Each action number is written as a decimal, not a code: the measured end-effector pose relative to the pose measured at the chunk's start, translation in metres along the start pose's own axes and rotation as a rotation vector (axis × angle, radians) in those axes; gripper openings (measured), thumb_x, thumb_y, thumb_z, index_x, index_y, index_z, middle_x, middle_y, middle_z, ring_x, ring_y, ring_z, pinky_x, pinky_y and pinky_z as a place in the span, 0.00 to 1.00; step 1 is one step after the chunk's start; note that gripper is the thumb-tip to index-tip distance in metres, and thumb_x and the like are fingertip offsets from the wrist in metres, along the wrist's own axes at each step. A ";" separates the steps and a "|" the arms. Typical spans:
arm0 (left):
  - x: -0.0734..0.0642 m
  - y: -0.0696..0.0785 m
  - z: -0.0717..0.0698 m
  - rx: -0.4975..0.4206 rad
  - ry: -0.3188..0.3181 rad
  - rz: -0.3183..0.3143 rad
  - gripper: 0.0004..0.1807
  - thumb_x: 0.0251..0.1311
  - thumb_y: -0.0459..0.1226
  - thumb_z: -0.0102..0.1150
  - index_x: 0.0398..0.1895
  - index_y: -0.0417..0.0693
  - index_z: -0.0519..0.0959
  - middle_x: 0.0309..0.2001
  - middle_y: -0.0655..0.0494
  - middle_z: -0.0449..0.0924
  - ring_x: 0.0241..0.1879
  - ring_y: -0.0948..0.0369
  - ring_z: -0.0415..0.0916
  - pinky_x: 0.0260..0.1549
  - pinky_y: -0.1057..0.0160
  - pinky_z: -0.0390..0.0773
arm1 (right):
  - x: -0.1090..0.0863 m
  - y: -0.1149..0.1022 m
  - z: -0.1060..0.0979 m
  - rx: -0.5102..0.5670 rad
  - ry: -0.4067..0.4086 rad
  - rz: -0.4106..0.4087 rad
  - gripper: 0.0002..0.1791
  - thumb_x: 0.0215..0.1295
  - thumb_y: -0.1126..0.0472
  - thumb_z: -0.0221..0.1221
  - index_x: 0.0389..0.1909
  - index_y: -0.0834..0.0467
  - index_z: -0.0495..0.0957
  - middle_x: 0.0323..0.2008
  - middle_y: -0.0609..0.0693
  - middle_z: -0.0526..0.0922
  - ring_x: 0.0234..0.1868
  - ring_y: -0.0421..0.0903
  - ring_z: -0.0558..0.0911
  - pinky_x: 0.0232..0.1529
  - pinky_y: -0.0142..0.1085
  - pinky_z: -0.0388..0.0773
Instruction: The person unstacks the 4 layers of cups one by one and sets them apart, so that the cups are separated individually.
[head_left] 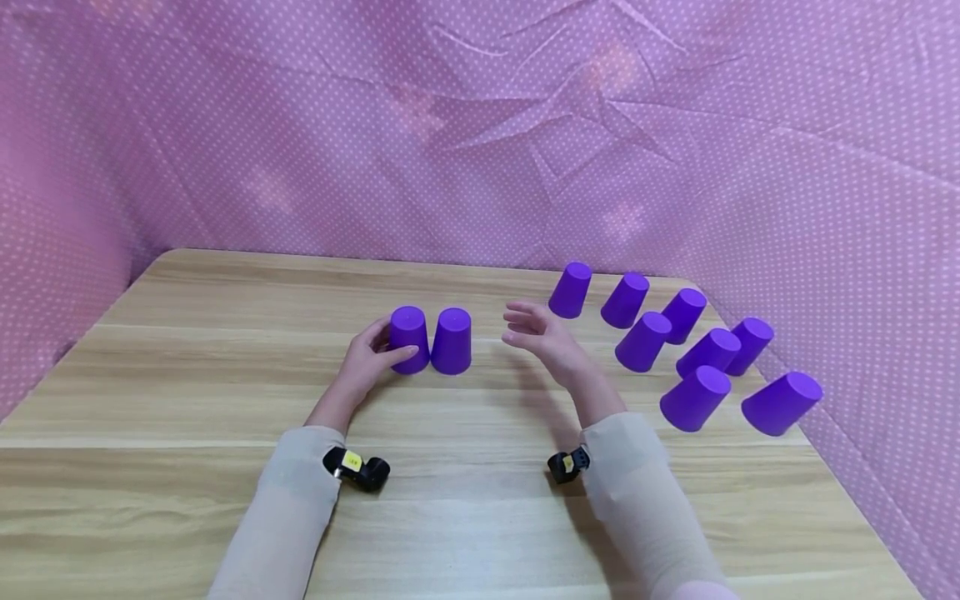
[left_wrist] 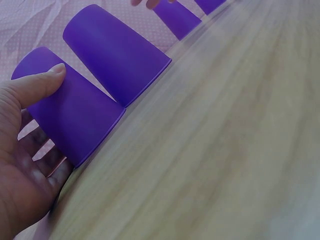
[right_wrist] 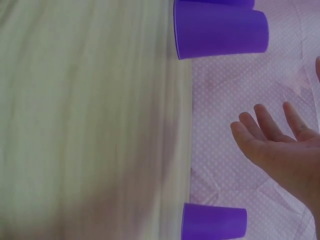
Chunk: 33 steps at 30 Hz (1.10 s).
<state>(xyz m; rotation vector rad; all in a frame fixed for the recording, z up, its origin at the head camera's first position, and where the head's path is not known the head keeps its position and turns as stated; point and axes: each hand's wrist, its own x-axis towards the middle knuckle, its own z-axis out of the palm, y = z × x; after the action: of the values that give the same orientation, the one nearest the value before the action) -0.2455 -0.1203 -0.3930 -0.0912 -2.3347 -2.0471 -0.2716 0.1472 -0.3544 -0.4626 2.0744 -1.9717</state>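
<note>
Two purple plastic cups stand upside down side by side on the table, their rims touching or nearly so. My left hand (head_left: 365, 360) grips the left cup (head_left: 409, 340), thumb across its near side and fingers round the outer side; the left wrist view shows this cup (left_wrist: 75, 115) with its rim on the wood. Just to its right stands the second cup (head_left: 452, 342), which no hand touches. Held above the table between that cup and the group at the right, my right hand (head_left: 551, 342) is empty, its fingers spread and loosely bent in the right wrist view.
Several more upside-down purple cups stand singly at the right, from a far one (head_left: 570, 290) to a near one (head_left: 782, 404) by the right edge. A wooden table (head_left: 450, 517) lies beneath. Pink dotted cloth (head_left: 480, 150) hangs behind and at both sides.
</note>
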 end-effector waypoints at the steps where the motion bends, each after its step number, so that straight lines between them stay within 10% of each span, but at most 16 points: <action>1: 0.002 -0.003 -0.001 -0.004 0.000 -0.002 0.35 0.47 0.33 0.61 0.60 0.38 0.59 0.56 0.39 0.61 0.56 0.49 0.57 0.56 0.58 0.55 | 0.001 0.001 0.002 0.002 -0.001 -0.001 0.31 0.53 0.70 0.55 0.59 0.65 0.57 0.55 0.62 0.64 0.57 0.57 0.61 0.55 0.42 0.60; 33: 0.012 -0.021 -0.004 0.016 0.006 0.022 0.37 0.45 0.38 0.64 0.60 0.41 0.60 0.55 0.42 0.64 0.55 0.53 0.60 0.55 0.60 0.58 | 0.032 0.012 0.058 -0.015 0.050 0.068 0.30 0.47 0.71 0.61 0.54 0.63 0.64 0.50 0.60 0.70 0.50 0.51 0.70 0.50 0.37 0.67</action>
<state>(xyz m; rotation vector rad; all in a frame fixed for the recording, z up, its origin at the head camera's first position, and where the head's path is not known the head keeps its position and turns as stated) -0.2585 -0.1263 -0.4125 -0.1097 -2.3356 -2.0164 -0.2798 0.0821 -0.3688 -0.3446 2.1072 -1.9500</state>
